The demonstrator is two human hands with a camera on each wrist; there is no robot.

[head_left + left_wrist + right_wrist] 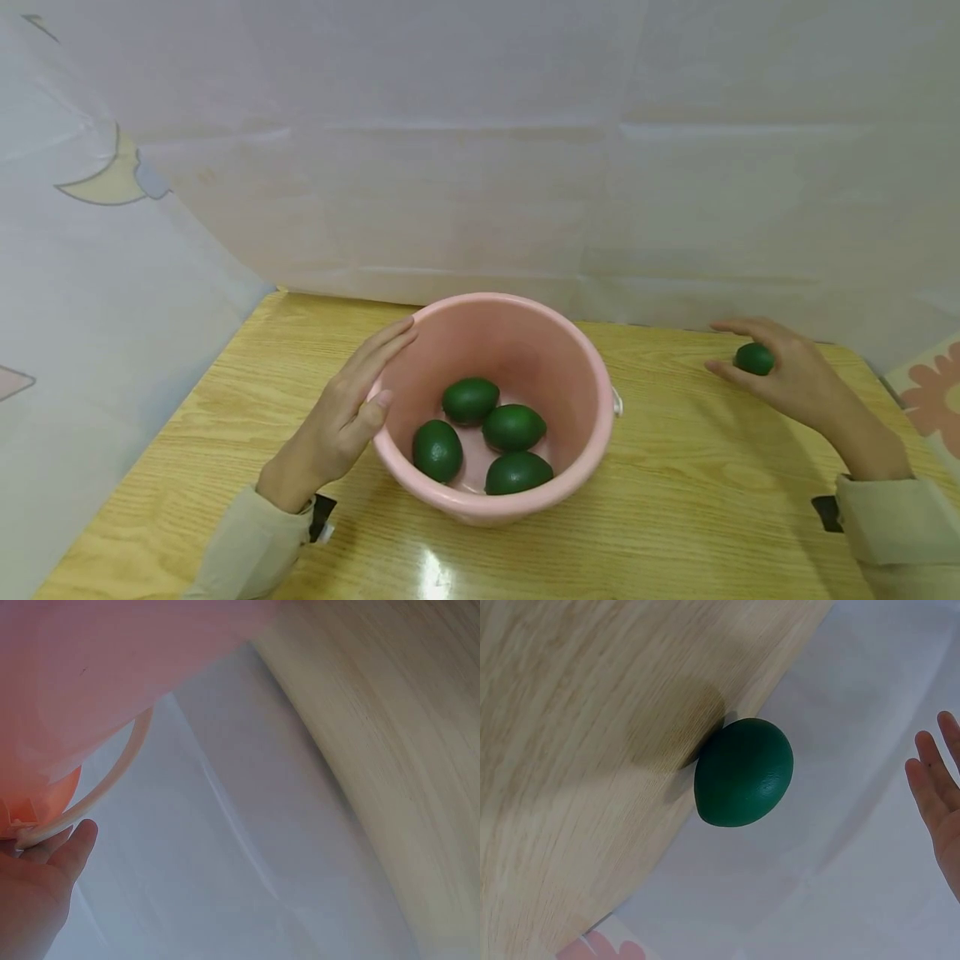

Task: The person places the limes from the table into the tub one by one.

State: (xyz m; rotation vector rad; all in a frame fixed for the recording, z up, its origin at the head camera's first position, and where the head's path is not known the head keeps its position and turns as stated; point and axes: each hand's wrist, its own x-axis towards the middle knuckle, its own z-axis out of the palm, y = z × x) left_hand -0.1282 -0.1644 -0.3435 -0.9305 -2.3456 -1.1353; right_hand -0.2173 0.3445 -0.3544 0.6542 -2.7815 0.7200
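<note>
A pink bucket point(491, 504) stands on the wooden table with several dark green, egg-shaped fruits point(513, 427), like limes or small avocados, on its bottom. My left hand point(341, 417) rests against the bucket's left rim, fingers fairly straight along the outside and thumb tip at the rim. In the left wrist view, that hand point(37, 889) is beside the joint of the pale handle point(112, 772). At the far right, my right hand point(791, 375) reaches around another green fruit point(753, 358), thumb and fingers spread. The right wrist view shows this fruit point(744, 772) on the tabletop, apart from the fingers point(926, 791).
The wooden table point(675, 517) ends at the back against a pale wall covering point(480, 167). Another covering with a moon print point(105, 183) hangs at the left. A flower print point(937, 392) shows beyond the right edge. A white handle joint point(617, 402) sticks out from the bucket's right side.
</note>
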